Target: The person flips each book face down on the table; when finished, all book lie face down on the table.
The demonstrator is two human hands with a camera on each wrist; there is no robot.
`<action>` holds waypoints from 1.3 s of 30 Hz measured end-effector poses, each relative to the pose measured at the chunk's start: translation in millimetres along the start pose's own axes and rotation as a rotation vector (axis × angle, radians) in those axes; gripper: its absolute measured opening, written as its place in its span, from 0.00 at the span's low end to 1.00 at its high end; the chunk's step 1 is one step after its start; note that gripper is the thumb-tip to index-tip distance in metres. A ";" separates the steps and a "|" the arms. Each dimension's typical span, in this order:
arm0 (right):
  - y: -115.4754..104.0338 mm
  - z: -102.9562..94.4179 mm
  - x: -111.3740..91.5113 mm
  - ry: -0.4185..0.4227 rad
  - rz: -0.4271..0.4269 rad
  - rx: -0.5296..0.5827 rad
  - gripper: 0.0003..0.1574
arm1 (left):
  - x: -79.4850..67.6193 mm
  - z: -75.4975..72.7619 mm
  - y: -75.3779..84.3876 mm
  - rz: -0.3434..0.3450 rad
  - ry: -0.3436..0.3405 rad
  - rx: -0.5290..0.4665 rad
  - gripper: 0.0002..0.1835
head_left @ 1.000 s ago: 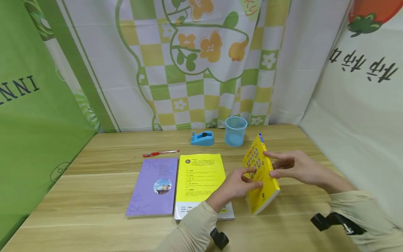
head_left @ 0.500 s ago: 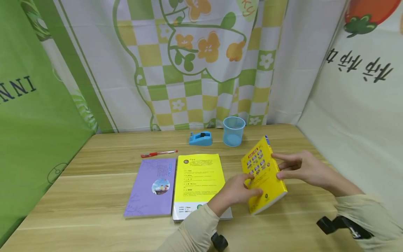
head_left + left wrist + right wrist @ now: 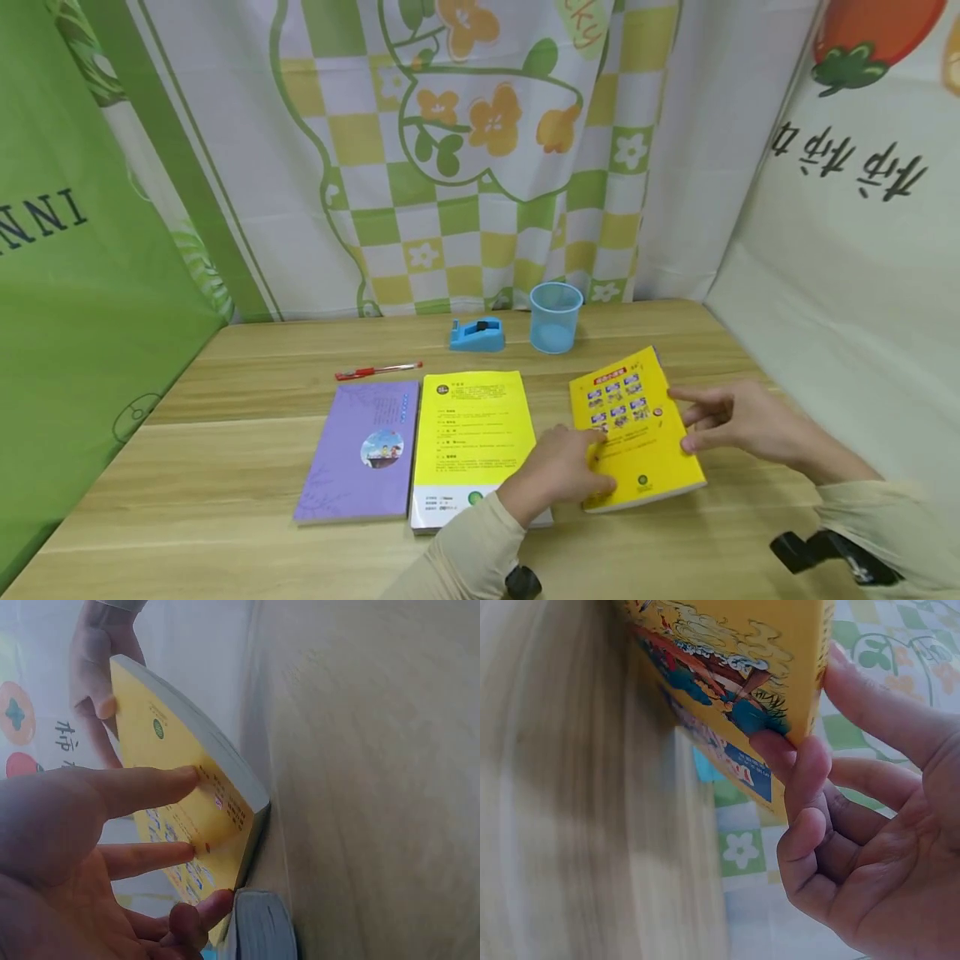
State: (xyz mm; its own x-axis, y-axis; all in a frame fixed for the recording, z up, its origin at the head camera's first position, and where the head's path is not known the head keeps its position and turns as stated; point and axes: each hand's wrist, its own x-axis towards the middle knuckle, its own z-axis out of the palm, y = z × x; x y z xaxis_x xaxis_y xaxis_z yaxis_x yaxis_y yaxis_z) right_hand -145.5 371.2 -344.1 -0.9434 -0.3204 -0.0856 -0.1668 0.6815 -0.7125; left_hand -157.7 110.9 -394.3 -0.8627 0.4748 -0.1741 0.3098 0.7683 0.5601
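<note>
A thin yellow book (image 3: 645, 437) leans at a slant over the right part of the table, its back cover with small pictures facing up. My right hand (image 3: 750, 427) pinches its right edge; in the right wrist view thumb and fingers grip along the spine, and the illustrated front cover (image 3: 727, 675) faces down toward the wood. My left hand (image 3: 558, 468) touches the back cover near the lower left edge. In the left wrist view its straight thumb and index finger press on the yellow cover (image 3: 157, 742), with the other fingers at the book's edge.
A thick yellow-and-white book (image 3: 472, 433) lies partly under my left forearm, beside a purple book (image 3: 341, 475). Behind them are a red pen (image 3: 378, 371), a blue tape dispenser (image 3: 477, 336) and a blue mesh pen cup (image 3: 555, 321). Fabric curtains hang around the table.
The yellow book has tipped from nearly upright toward lying flat, its right edge lowering to the right. My right hand has moved right and down with it; my left hand has stayed on the cover.
</note>
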 end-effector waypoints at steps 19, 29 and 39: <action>12.8 20.2 14.0 -0.016 -0.060 -0.086 0.52 | -8.5 -1.4 4.4 -0.035 0.114 0.297 0.18; 22.2 32.2 25.5 -0.022 -0.126 -0.054 0.50 | -10.1 -0.6 6.5 -0.047 0.112 0.438 0.13; 19.7 41.4 35.3 -0.032 -0.080 -0.103 0.48 | -11.3 -2.5 6.8 -0.051 0.099 0.510 0.10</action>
State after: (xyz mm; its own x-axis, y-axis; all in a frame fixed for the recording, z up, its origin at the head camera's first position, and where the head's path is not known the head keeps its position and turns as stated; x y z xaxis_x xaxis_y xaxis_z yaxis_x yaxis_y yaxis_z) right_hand -170.2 346.2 -390.0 -0.9167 -0.3960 -0.0544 -0.2714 0.7166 -0.6426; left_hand -146.8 109.7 -386.5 -0.9079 0.4071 -0.0999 0.4001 0.9127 0.0829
